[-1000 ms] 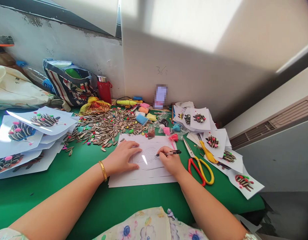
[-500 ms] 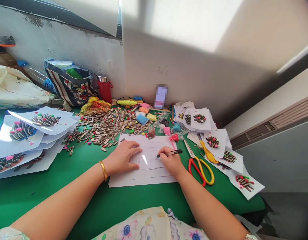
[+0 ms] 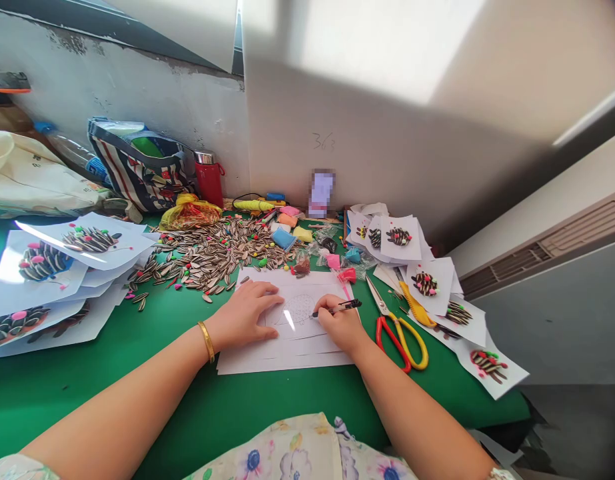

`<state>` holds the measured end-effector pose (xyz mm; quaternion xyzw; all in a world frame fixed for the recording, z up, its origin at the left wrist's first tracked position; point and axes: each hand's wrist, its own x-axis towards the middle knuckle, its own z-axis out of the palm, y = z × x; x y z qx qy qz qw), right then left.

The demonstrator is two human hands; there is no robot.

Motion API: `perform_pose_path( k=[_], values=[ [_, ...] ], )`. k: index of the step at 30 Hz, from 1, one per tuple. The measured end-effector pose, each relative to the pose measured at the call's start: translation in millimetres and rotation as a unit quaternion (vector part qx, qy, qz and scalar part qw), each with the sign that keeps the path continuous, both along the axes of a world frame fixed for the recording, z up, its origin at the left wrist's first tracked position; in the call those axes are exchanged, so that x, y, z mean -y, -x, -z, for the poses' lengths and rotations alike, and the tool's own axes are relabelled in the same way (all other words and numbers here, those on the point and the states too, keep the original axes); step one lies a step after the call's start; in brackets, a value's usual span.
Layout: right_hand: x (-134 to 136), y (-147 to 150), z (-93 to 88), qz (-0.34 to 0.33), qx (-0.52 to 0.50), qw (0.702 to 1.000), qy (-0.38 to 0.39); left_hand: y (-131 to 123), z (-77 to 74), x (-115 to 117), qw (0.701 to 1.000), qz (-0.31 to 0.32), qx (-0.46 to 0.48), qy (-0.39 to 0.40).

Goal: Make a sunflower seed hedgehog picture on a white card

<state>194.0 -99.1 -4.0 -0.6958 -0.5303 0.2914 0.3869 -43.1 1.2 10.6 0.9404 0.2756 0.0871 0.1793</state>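
Note:
White sheets of paper [image 3: 287,357] lie stacked on the green tabletop in front of me. A rounded, dotted outline drawing [image 3: 298,309] shows on the top sheet. Flat on the left part of that sheet rests my left hand [image 3: 250,313], fingers spread, with a gold bangle at the wrist. My right hand [image 3: 340,323] grips a black pen [image 3: 344,306], its tip at the drawing's right side. Just right of that hand lie open-handled scissors [image 3: 398,327] with one red and one yellow grip.
Sunflower seeds [image 3: 217,250] are heaped behind the paper, beside colored clay packets [image 3: 283,238]. Finished seed pictures are piled at left [image 3: 52,267] and right [image 3: 427,277]. A red flask [image 3: 208,181] and a striped bag [image 3: 137,167] stand along the wall.
The pen and my right hand have shifted very slightly left along the drawing. My left hand keeps its place on the sheet.

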Motion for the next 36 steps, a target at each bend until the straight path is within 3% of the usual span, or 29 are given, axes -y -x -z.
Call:
perform_pose_path(
  k=[6, 15, 36],
  values=[
    [-0.8, -3.4, -3.2, 0.017, 0.014, 0.999, -0.038, -0.1, 0.1, 0.1, 1.000, -0.001, -0.002, -0.002],
    [-2.5, -4.3, -2.4, 0.016, 0.042, 0.999, -0.015, 0.2, 1.4, 0.1, 1.000, -0.001, 0.003, 0.000],
    [-4.2, -7.8, 0.3, 0.015, 0.032, 0.998, -0.050, -0.2, -1.6, 1.3, 1.000, -0.004, 0.001, 0.007]
  ],
)
